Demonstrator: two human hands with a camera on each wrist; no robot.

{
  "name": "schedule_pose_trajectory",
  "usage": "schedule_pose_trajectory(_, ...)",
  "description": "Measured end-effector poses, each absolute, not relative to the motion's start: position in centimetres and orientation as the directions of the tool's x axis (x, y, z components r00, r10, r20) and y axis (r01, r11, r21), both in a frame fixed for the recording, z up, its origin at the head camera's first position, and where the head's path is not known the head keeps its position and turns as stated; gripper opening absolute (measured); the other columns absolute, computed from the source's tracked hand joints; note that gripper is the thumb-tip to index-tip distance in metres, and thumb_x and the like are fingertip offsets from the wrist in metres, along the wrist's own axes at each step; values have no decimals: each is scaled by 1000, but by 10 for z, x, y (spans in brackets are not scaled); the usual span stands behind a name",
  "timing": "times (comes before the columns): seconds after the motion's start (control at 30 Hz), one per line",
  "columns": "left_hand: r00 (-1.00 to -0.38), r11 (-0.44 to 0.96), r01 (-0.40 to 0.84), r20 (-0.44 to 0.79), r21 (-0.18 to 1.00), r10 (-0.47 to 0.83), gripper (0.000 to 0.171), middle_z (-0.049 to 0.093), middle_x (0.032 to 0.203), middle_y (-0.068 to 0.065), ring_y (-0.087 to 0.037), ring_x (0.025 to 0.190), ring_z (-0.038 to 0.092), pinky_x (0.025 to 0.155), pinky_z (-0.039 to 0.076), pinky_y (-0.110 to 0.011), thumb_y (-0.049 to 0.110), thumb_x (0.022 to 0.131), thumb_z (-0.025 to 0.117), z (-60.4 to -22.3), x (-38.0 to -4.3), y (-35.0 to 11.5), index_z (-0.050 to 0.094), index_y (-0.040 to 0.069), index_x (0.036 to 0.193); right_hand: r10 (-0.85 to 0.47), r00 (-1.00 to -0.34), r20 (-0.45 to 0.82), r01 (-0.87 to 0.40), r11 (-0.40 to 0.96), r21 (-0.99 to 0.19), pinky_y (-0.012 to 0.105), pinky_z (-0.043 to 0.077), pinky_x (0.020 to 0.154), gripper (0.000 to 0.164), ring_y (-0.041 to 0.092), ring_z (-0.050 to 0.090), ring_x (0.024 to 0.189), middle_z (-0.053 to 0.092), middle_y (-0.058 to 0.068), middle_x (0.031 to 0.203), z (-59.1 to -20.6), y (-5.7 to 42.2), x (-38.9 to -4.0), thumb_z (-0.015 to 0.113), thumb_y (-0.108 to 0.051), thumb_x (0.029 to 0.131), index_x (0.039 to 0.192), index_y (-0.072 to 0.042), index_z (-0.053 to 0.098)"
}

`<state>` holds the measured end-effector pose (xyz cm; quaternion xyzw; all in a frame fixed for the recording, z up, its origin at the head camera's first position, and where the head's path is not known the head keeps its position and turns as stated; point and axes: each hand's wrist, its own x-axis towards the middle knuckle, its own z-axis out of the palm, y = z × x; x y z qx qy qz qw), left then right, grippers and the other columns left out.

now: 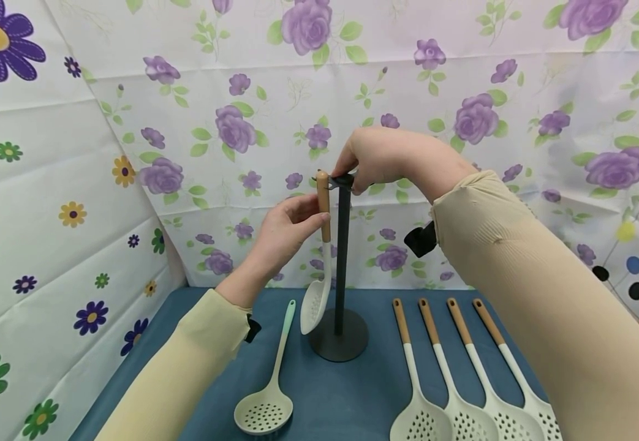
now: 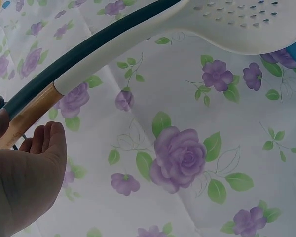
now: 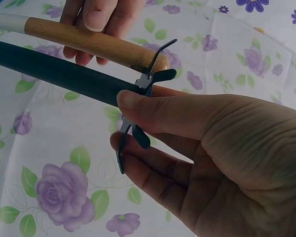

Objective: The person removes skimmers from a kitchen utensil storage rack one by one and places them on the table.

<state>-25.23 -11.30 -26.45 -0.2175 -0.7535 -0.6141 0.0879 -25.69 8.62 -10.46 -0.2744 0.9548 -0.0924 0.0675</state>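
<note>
A white skimmer with a wooden handle (image 1: 325,229) hangs upright, bowl down, beside a black utensil stand (image 1: 344,263). My left hand (image 1: 283,233) pinches the handle between thumb and fingers. At the top of the stand, my right hand (image 1: 382,156) grips the hook head, thumb on one side and fingers on the other. Close up in the right wrist view, a thin metal hook (image 3: 160,52) crosses the handle's end. The skimmer's perforated bowl (image 2: 246,22) shows in the left wrist view, near the pole.
On the blue tabletop (image 1: 352,404), a skimmer with a mint-green handle tip (image 1: 264,411) lies left of the stand's round base (image 1: 339,349). Several wooden-handled skimmers (image 1: 421,422) lie side by side at the right. Flowered cloth (image 1: 275,92) hangs behind and at the left.
</note>
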Motion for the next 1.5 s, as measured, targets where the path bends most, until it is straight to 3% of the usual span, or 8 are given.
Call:
schedule_pose_trajectory(0.7, -897, 129, 424, 396, 896, 195, 41, 69, 124, -4, -18, 116, 64, 105, 50, -40, 22, 100, 70, -266, -254, -107, 65, 10, 138, -536, -842, -68, -514, 834, -202, 43, 49, 102, 44, 21, 60, 120, 69, 4, 130, -105, 87, -257, 73, -1, 91, 132, -14, 72)
schedule_pose_trajectory(1.0, -899, 137, 424, 399, 895, 179, 38, 69, 123, -5, -19, 114, 65, 103, 52, -39, 22, 100, 70, -266, -255, -107, 67, 9, 135, -539, -839, -78, -516, 832, -204, 45, 47, 107, 43, 24, 58, 128, 67, 4, 134, -105, 86, -258, 74, -1, 92, 133, -13, 71)
schedule_pose_trajectory(1.5, -895, 119, 433, 409, 894, 180, 36, 69, 121, -6, -20, 112, 66, 101, 53, -38, 22, 100, 70, -266, -256, -107, 69, 8, 133, -544, -836, -78, -521, 829, -204, 43, 48, 106, 44, 23, 58, 127, 67, 4, 134, -105, 87, -258, 74, -1, 91, 133, -12, 71)
